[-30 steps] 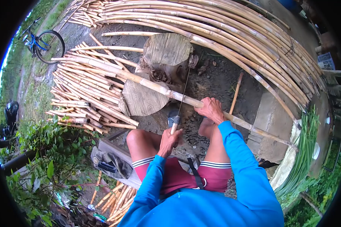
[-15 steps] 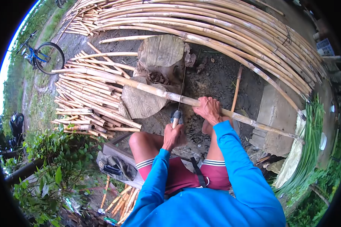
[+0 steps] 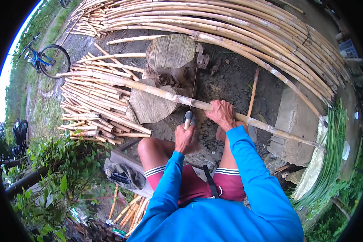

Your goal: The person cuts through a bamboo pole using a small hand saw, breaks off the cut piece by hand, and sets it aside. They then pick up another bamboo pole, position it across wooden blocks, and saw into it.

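Note:
A long bamboo pole point(image 3: 149, 91) slants across the scene, lying over the lower cut log point(image 3: 149, 105). My right hand point(image 3: 222, 114) is wrapped around this pole, right of the log. In my closed left hand point(image 3: 184, 138) is the pale, straight handle of a saw point(image 3: 193, 89), with a dark collar above the fist. The thin blade appears edge-on and crosses the pole between the log and my right hand. Its teeth cannot be made out. Behind stands a taller stump point(image 3: 171, 51).
Long bamboo poles point(image 3: 230, 24) lie stacked at the back. Shorter cut pieces point(image 3: 97, 94) are heaped on the left, near a bicycle point(image 3: 48, 60). A concrete block point(image 3: 292, 125) and long green leaves point(image 3: 330, 153) are to the right. A dark cloth point(image 3: 125, 177) lies beside my leg.
My left hand has shifted slightly forward with the saw, toward the pole. My right hand keeps its grip on the pole. The whole view has moved a little.

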The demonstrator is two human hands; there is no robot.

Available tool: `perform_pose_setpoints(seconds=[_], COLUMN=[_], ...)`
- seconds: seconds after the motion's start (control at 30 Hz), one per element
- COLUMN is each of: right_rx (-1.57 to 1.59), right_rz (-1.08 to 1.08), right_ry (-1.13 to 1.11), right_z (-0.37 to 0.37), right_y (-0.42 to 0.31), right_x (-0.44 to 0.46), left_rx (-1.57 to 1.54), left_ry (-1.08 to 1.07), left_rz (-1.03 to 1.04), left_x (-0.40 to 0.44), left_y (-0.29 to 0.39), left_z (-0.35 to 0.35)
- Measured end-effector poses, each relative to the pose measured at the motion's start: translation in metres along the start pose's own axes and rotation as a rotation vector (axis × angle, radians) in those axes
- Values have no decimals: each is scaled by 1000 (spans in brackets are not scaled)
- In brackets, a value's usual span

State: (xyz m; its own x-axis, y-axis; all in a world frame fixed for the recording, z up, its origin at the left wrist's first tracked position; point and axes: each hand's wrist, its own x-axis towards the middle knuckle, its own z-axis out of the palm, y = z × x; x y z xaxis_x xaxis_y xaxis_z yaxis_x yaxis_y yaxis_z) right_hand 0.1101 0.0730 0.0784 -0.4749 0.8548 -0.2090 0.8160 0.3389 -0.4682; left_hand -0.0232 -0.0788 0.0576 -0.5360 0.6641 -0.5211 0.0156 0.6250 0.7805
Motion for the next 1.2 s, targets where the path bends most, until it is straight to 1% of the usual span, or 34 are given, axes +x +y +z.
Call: perform_pose_setpoints(seconds=[0.03,0.07,0.13,0.17,0.23,0.37,0.47,0.57,0.63,0.67,0.77,0.83,0.87,0.9,0.97,1.03,1.1,1.17,1.2], right_rx=[-6,-5,-18,-14,-21,-52,-43,-27,-10,-15,-28,-22,-17,-12,-11,0,29,2,-15], right_rz=[8,9,24,24,35,25,7,14,26,27,55,48,54,51,24,38,23,59,67], right_ry=[-11,-10,1,4,0,14,38,45,61,68,55,27,27,36,29,53,53,51,69], right_z=[0,0,1,-1,-2,3,2,6,5,2,4,0,-3,-3,-2,1,0,3,2], right_y=[-1,0,1,0,1,0,-1,-5,-3,-1,3,1,-1,-3,-8,-10,-3,3,6], right_x=[-1,-1,0,0,0,1,1,1,3,5,3,4,5,4,3,2,8,5,7], left_rx=[-20,-20,147,151,268,245,242,271,263,236,322,345,315,318,367,262,234,367,363], left_ry=[-16,-16,-26,-24,-10,-2,43,65,3,8,13,16,34,32,80,70,57,44,24], left_rz=[-57,-56,-67,-64,-53,-88,-55,-60,62,-35,-35,-53,-30,-38,-74,-31,-23,3,-8], left_x=[-2,-4,-19,-28,-49,-77,-69,-33,-10,-15,-46,-69,-71,-67,-46,-16,-9,-28,-44], left_y=[2,0,-10,-16,-28,-26,-12,6,6,11,-9,-24,-26,-29,-1,22,13,0,-9], left_z=[-2,-4,-12,-18,-29,-40,-31,-23,-17,-21,-38,-45,-45,-41,-30,-17,-12,-22,-30])
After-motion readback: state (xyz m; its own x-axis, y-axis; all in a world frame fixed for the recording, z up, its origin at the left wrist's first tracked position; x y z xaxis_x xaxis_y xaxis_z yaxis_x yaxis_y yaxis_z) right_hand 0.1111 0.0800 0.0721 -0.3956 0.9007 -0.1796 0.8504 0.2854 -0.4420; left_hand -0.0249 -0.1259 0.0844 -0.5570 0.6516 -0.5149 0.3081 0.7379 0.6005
